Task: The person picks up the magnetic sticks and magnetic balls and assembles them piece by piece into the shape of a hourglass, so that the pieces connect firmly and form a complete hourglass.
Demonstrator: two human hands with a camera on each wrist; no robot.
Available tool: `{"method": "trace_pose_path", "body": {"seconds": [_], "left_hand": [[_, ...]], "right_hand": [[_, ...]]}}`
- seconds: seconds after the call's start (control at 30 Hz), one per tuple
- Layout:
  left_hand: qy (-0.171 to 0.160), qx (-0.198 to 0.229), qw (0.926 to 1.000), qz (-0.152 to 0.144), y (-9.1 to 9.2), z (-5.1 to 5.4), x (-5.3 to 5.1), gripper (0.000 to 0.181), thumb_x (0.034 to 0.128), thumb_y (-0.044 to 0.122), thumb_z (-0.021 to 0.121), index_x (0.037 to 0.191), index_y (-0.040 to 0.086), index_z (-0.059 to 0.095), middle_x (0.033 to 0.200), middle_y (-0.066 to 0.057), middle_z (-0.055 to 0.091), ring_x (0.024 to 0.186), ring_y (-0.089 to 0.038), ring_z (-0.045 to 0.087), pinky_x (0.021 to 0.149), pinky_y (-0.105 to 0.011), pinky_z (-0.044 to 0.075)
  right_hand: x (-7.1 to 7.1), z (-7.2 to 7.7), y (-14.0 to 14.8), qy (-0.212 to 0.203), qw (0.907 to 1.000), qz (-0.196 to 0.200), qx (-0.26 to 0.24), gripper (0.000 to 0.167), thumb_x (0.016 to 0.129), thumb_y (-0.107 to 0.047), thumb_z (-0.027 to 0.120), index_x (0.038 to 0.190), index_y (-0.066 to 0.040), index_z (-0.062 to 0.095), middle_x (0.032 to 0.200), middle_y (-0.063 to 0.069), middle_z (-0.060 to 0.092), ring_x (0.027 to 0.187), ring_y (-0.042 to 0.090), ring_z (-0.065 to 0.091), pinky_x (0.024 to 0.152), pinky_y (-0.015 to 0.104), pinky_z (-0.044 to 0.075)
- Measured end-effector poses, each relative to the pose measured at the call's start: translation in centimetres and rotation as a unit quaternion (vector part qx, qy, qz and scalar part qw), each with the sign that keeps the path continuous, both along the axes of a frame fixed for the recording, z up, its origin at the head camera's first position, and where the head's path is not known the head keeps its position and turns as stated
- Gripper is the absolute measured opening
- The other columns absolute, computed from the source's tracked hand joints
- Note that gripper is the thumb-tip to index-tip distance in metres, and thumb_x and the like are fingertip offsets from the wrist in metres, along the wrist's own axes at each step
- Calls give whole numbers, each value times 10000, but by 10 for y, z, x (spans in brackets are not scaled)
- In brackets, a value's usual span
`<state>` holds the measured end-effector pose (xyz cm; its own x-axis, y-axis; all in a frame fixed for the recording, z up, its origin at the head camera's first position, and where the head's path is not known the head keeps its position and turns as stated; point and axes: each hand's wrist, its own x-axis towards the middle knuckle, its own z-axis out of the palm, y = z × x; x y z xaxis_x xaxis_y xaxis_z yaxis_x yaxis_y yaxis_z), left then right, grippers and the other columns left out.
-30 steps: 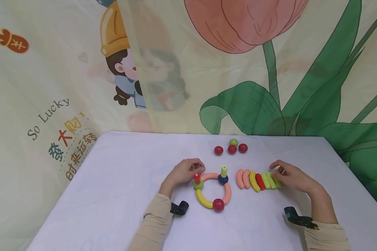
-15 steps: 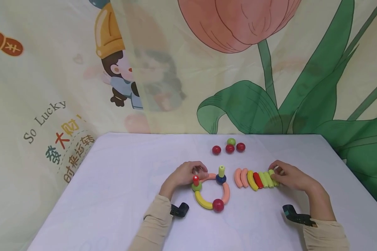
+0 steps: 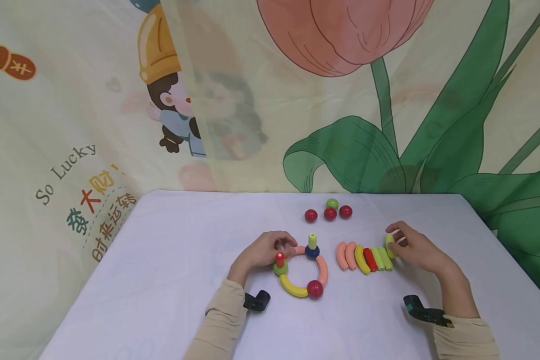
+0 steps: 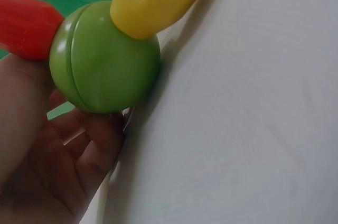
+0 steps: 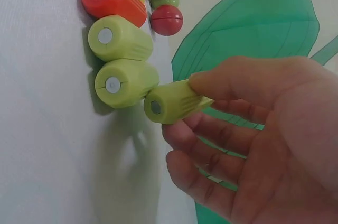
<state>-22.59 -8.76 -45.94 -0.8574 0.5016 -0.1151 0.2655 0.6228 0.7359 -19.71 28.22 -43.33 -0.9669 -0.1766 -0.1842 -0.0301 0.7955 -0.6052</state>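
Right hand (image 3: 416, 250): thumb and fingertip pinching a light-green, ridged, grey-ended stick (image 5: 177, 101) — partly covered, just beside the row of coloured sticks (image 3: 370, 260). Left hand (image 3: 265, 248): fingers partly hidden by a glossy green ball (image 4: 108, 63) — pinching or not, cannot tell.

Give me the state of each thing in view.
Held green stick: pinched by right hand
Ring: joined where visible, left hand covering part
Ring's red stick: upright on green ball
Ring's green stick: upright on blue ball
Row sticks: lying side by side
Loose balls: on the table
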Motion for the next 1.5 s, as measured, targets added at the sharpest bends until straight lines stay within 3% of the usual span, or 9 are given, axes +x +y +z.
{"method": "trace_pose_path", "body": {"seconds": [0.43, 0.73, 1.5], "left_hand": [[-47, 63, 9994, 334, -1, -1, -2, 175, 894, 236, 637, 1068, 213, 643, 901, 41, 590, 801, -150, 521, 663, -237, 443], [-23, 389, 9983, 430, -2, -3, -3, 180, 900, 179, 628, 1080, 188, 628, 902, 1, 570, 637, -128, 501, 521, -230, 417], [-119, 313, 9967, 735, 0, -3, -2, 202, 890, 173, 639, 1090, 197, 623, 906, 11, 571, 696, -140, 497, 556, -231, 411]], "right_hand": [[0, 4, -10, 520, 9986, -39, -98, 387, 921, -143, 548, 1262, -11, 422, 1172, 241, 524, 1047, 370, 513, 777, 436, 540], [-2, 4, -17, 834, 9964, 61, -141, 365, 918, -113, 555, 1251, -19, 439, 1158, 209, 538, 1038, 345, 522, 772, 418, 544], [-5, -1, -41, 1051, 9938, 287, -211, 333, 891, -81, 577, 1207, -40, 481, 1131, 155, 571, 986, 260, 529, 804, 371, 512]]}}
